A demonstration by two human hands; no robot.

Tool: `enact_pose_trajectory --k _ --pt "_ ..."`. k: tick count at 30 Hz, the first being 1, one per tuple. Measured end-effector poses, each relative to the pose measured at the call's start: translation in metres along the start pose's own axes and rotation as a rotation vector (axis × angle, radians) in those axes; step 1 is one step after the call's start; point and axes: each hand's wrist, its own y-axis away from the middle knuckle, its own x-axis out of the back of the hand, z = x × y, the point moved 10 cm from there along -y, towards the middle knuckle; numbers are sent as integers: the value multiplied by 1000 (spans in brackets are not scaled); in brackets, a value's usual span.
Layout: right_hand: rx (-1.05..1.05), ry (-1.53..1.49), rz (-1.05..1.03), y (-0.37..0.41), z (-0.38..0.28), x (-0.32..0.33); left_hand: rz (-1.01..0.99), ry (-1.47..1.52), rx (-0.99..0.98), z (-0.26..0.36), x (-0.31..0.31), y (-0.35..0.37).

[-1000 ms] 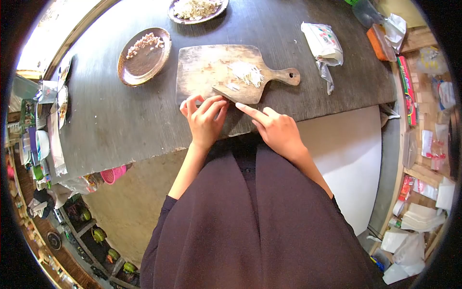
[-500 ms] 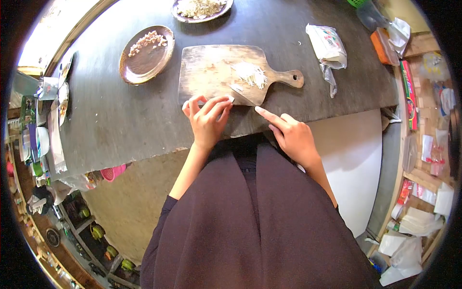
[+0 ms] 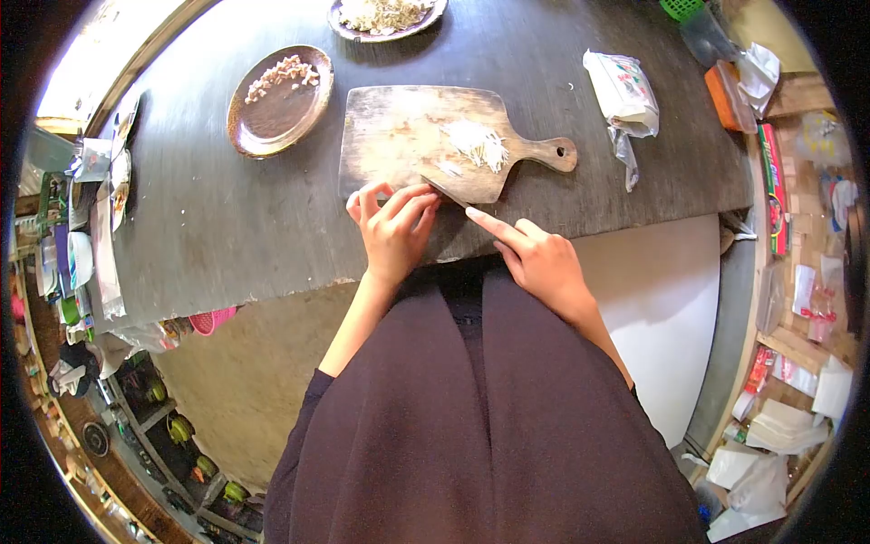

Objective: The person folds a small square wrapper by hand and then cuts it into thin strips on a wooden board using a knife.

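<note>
A wooden cutting board with a handle lies on the dark table. Thin white slivers of food are heaped near its handle end. My right hand grips a knife, index finger stretched along its top; its handle is hidden in the palm. The blade rests over the board's near edge, right against my left fingertips. My left hand is bent at that edge with the fingers pinched on a small white piece of food, now mostly hidden by the fingers and blade.
A brown plate with small pinkish chopped pieces stands left of the board. Beyond it sits another plate of pale shreds. A white plastic packet lies to the right, with an orange-and-clear container farther off. The table's front edge runs close to my body.
My right hand has moved the knife left, so the blade now meets my left fingertips. The white piece that showed there is now mostly covered. The view has shifted slightly.
</note>
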Motion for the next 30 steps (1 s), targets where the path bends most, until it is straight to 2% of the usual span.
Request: enact_pose_trajectory --k 5,14,19,30 --pt "20 -18 29 -3 -2 0 -8 12 7 -1 -1 1" --pt "-88 -45 -10 9 15 9 17 18 -5 2 3 -2" --pt "23 -127 4 8 5 4 6 20 4 -1 0 0" --pt "5 -40 -19 -1 -1 0 2 3 -8 -1 1 2"
